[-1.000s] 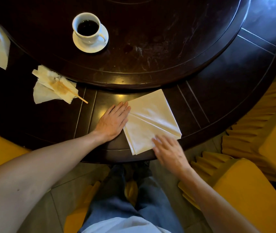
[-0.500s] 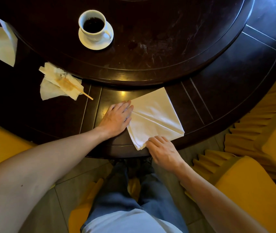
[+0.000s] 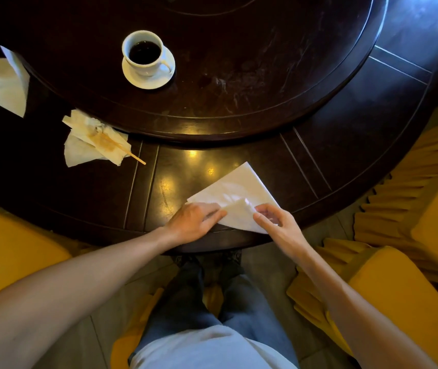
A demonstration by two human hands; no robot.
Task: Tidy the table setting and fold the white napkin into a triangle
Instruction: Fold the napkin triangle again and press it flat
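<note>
The white napkin [image 3: 236, 193] lies at the near edge of the dark round table [image 3: 345, 145], folded roughly into a triangle with one corner pointing away from me. My left hand [image 3: 194, 221] presses flat on its left corner. My right hand [image 3: 274, 221] pinches a loose flap of the napkin at its right near side and lifts it slightly. A white cup of dark coffee [image 3: 143, 53] stands on a white saucer [image 3: 148, 81] on the raised turntable [image 3: 239, 62].
A crumpled, stained tissue [image 3: 92, 139] with a thin wooden stick [image 3: 130, 154] lies to the left on the table. Another white napkin [image 3: 2, 81] sits at the far left edge. Yellow covered chairs [image 3: 412, 302] stand on both sides of me.
The napkin went from a square to a triangle as its near half was folded. My right hand moved up onto the napkin and took a flap; my left hand slid to the left corner.
</note>
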